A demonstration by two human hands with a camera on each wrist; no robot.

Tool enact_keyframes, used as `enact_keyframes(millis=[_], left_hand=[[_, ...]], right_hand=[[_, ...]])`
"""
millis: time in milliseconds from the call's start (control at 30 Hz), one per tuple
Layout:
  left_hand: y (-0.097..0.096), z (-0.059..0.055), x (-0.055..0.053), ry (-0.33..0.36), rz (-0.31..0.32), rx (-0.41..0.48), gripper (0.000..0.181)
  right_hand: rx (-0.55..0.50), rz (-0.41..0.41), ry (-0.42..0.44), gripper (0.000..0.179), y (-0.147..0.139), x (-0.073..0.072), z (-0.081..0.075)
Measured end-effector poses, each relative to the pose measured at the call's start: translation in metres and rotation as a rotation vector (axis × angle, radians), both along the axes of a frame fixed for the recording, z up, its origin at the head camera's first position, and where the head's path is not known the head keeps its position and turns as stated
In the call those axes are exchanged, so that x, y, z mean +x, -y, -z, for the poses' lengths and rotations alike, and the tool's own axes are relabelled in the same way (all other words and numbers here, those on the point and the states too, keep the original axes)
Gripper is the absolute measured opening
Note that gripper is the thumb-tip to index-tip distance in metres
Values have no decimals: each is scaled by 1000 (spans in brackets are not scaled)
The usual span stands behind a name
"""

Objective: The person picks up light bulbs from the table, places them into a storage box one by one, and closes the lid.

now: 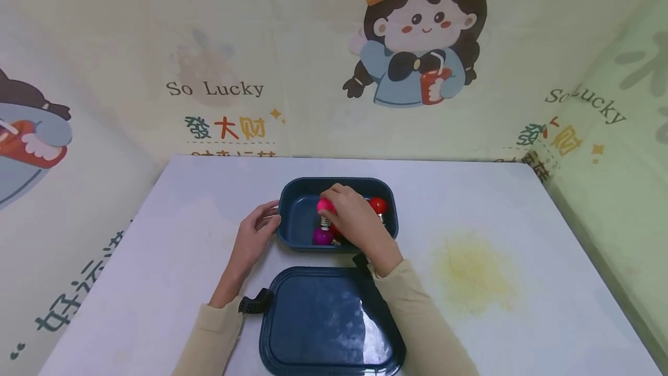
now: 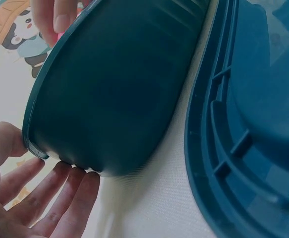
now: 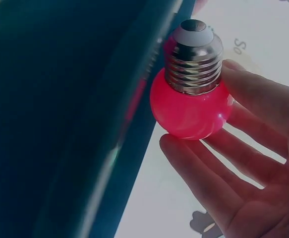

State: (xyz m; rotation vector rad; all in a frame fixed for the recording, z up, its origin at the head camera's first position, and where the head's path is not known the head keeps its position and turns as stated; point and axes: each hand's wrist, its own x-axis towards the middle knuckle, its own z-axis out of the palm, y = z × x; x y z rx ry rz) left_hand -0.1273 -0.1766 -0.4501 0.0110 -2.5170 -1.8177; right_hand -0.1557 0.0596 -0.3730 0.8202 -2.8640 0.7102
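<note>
A pink light bulb (image 3: 191, 111) with a silver screw base is pinched between the thumb and fingertips of my right hand (image 1: 357, 216). In the head view that hand is over the dark blue box (image 1: 300, 181); the right wrist view has the bulb beside the box's rim, base up. My left hand (image 1: 256, 234) rests its fingertips against the box's left end, thumb at the rim in the left wrist view. Inside the box lie a purple bulb (image 1: 323, 237) and a red bulb (image 1: 378, 205); another red one is partly hidden under my right hand.
A dark blue lid (image 1: 323, 318) lies on the white table (image 1: 459, 202) in front of the box, between my forearms. A printed cloth wall (image 1: 308, 74) stands behind the table. A yellow stain (image 1: 472, 271) marks the tabletop at the right.
</note>
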Motion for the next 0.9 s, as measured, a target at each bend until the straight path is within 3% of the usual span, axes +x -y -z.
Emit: enact_keyframes(millis=[200, 467, 567, 767, 900], left_hand=[[1, 4, -1, -18, 1, -5, 44], [-1, 3, -1, 10, 17, 14, 46], [-2, -3, 1, 17, 23, 23, 46], [-7, -24, 8, 23, 37, 30, 44], [-4, -17, 5, 19, 38, 40, 45]], right_hand=[[20, -12, 16, 41, 15, 1, 0], [56, -31, 34, 43, 31, 0, 3], [68, -44, 32, 42, 37, -1, 5], [98, -82, 20, 40, 50, -3, 7], [107, -94, 24, 40, 57, -2, 8]])
